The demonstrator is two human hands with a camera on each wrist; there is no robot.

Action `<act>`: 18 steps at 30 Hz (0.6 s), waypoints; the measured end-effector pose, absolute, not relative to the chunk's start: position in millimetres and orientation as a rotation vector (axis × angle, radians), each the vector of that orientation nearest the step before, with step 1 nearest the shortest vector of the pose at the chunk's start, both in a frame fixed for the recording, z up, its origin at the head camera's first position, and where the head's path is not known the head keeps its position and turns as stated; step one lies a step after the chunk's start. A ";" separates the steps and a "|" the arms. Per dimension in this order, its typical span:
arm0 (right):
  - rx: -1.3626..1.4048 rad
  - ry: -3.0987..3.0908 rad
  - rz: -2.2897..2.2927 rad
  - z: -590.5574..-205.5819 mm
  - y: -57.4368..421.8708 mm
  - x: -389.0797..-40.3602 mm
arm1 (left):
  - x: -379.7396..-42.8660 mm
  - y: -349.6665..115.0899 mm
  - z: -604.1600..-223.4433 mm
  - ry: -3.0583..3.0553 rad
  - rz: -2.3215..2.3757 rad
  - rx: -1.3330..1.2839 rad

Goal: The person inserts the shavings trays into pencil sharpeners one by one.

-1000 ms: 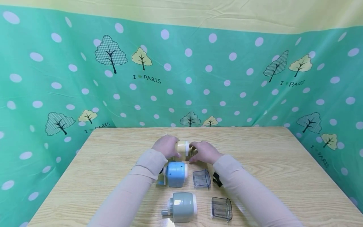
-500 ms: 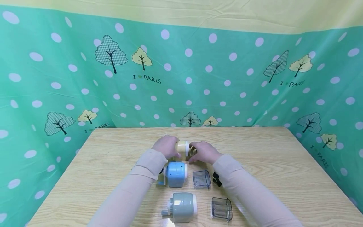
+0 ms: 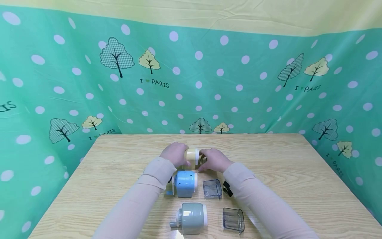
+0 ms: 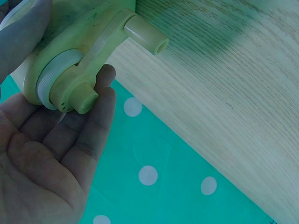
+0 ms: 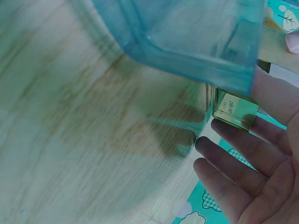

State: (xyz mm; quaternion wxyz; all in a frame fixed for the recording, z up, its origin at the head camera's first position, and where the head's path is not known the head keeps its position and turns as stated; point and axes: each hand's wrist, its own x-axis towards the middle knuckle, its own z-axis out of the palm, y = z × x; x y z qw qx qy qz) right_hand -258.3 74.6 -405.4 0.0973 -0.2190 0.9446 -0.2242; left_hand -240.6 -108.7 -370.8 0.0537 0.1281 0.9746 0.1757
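My left hand (image 3: 176,155) grips a yellow crank pencil sharpener (image 3: 190,158) at the far side of the row, thumb on one side and fingers on the other. Its crank (image 4: 105,46) sticks out past the palm in the left wrist view. At the sharpener's white front, my right hand (image 3: 218,160) pinches a small see-through yellow shavings drawer (image 5: 235,108) between thumb and fingers. Nearer stand a blue sharpener (image 3: 185,183) and a grey-green sharpener (image 3: 193,218), each with a clear drawer lying to its right: a bluish drawer (image 3: 212,188) and a dark grey drawer (image 3: 233,219).
The wooden table (image 3: 283,166) is backed by a green dotted cloth (image 3: 221,86) that also hangs along both sides. The bluish drawer lies close below my right wrist and fills the top of the right wrist view.
The dotted cloth on the left side has rippled and shifted. Both hands, the sharpeners and the drawers show no visible movement.
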 end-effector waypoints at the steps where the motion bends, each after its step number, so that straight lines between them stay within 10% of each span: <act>1: -0.648 2.796 -0.664 -405.2 74.6 -258.3 | -240.9 -108.8 -371.0 2.960 0.537 0.388; 18: -0.667 2.805 -0.632 -404.4 72.2 -259.6 | -244.6 -109.7 -372.3 2.962 0.529 0.398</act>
